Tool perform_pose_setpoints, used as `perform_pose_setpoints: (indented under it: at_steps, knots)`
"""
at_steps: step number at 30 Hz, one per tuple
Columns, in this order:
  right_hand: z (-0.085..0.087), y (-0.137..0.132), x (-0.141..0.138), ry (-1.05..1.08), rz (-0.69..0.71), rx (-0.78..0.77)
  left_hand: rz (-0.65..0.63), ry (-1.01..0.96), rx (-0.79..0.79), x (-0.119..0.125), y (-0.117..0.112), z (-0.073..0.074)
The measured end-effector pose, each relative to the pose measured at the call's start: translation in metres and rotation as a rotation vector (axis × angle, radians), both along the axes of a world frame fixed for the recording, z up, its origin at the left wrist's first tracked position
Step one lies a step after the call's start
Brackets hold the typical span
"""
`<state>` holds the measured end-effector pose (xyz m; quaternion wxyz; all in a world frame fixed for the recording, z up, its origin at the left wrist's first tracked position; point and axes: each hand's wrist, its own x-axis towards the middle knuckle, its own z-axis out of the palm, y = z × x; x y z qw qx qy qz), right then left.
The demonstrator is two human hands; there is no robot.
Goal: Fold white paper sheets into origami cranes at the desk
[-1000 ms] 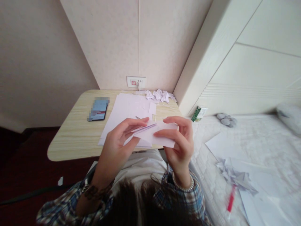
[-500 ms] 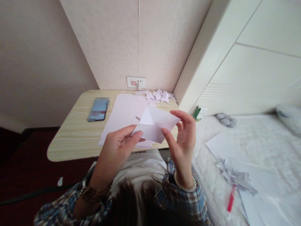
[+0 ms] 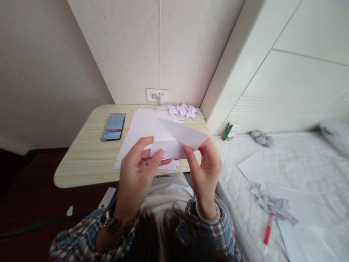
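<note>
A white sheet of folded paper (image 3: 177, 137) is held up in front of me, above the near edge of a small wooden table (image 3: 84, 156). My left hand (image 3: 137, 171) pinches its lower left corner between thumb and fingers. My right hand (image 3: 203, 165) grips its lower right part, fingers closed on the fold. A flap of the sheet stands up toward the wall. Both wrists show plaid sleeves, and a bead bracelet sits on the right one.
A stack of white sheets (image 3: 141, 127) lies on the table, a phone (image 3: 113, 127) to its left, several small folded paper pieces (image 3: 184, 110) by the wall socket (image 3: 157, 95). To the right is a bed (image 3: 294, 174) with loose paper, crumpled folds (image 3: 272, 205) and a red pen (image 3: 268, 230).
The paper has been opened and raised from a flat folded strip to a standing flap. Both hands have slid lower on the sheet and closer together.
</note>
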<state>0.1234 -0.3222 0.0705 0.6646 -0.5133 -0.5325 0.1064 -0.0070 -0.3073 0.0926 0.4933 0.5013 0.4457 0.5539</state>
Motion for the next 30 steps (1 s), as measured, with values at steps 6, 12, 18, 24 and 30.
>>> perform_pose_setpoints:
  at_steps: [6, 12, 18, 24, 30]
  knots:
    - [0.005, -0.002, -0.006, -0.138, -0.034, 0.010, -0.083, 0.057, 0.023, 0.001, -0.001, -0.001]
    - [0.001, -0.001, -0.010, -0.168, -0.039, -0.057, -0.049, 0.153, 0.056, -0.001, -0.001, -0.006]
    - [0.001, -0.002, -0.015, -0.103, -0.105, -0.102, -0.026, 0.422, 0.204, -0.004, -0.002, -0.010]
    - [0.000, -0.001, -0.012, -0.003, -0.044, -0.087, -0.097, 0.285, 0.122, -0.004, 0.000, -0.010]
    - [-0.003, 0.002, 0.004, 0.188, 0.175, -0.128, -0.115, 0.016, -0.044, -0.008, 0.010, -0.005]
